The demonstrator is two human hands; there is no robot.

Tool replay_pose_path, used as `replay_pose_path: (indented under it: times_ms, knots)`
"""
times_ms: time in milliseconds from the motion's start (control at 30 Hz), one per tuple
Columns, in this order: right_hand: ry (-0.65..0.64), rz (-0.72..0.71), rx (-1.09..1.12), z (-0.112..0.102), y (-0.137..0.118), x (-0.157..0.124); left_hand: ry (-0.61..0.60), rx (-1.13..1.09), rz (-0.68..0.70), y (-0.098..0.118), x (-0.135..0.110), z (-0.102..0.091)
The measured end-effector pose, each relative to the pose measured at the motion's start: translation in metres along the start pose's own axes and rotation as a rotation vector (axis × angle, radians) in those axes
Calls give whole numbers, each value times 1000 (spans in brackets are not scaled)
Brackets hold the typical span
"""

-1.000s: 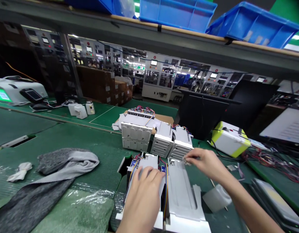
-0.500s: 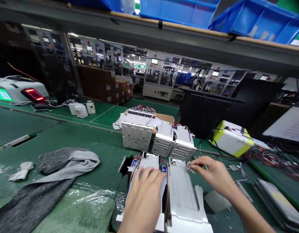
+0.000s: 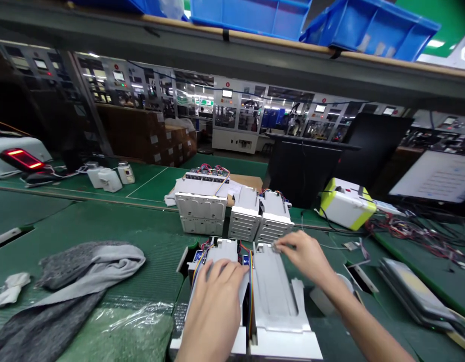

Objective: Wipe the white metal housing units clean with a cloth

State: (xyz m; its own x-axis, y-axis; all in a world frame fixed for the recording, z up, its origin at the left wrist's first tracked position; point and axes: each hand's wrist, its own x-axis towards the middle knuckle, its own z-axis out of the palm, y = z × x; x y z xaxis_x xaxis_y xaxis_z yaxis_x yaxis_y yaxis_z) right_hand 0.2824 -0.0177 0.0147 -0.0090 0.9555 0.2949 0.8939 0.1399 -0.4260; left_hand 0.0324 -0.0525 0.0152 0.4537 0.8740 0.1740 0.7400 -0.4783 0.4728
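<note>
Two grey-white metal housings lie side by side in front of me, with rainbow ribbon cables beside them. My left hand (image 3: 213, 306) rests palm down on the left housing (image 3: 227, 247), fingers stretched out and slightly apart. At the far right corner of the right housing (image 3: 273, 291), my right hand (image 3: 302, 254) is closed in a pinch. A small pale piece seems to show at its fingertips, too small to name. Behind them stand more such housings (image 3: 244, 221), with coloured wires on top.
A grey cloth (image 3: 92, 266) and a crumpled white glove-like cloth (image 3: 11, 289) lie on the left. White bottles (image 3: 109, 179) and a red-lit device (image 3: 23, 158) stand farther back. At right are a white-yellow box (image 3: 347, 203), loose wires (image 3: 405, 231) and stacked flat devices (image 3: 416, 291). Blue bins (image 3: 251, 17) sit overhead.
My right hand has moved from beside the right housing onto its far right corner. My left hand stays on the left housing. The whole view has shifted somewhat.
</note>
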Motion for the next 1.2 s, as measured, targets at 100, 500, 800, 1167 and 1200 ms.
replay_pose_path:
  times_ms: [100, 500, 800, 1167, 1200]
  knots:
    - [34, 40, 8, 2, 12, 19, -4, -15, -21, 2, 0, -2]
    - [39, -64, -41, -17, 3, 26, 12, -21, -36, 5, 0, -5]
    - [-22, -119, -89, -19, -8, 21, 23, 3, -21, 5, 0, -3]
    - [-105, -144, -115, -20, -11, 22, 39, 9, -22, 7, -2, -5]
    - [-82, -126, -128, -22, -9, 21, 39, 9, -23, 7, -2, -5]
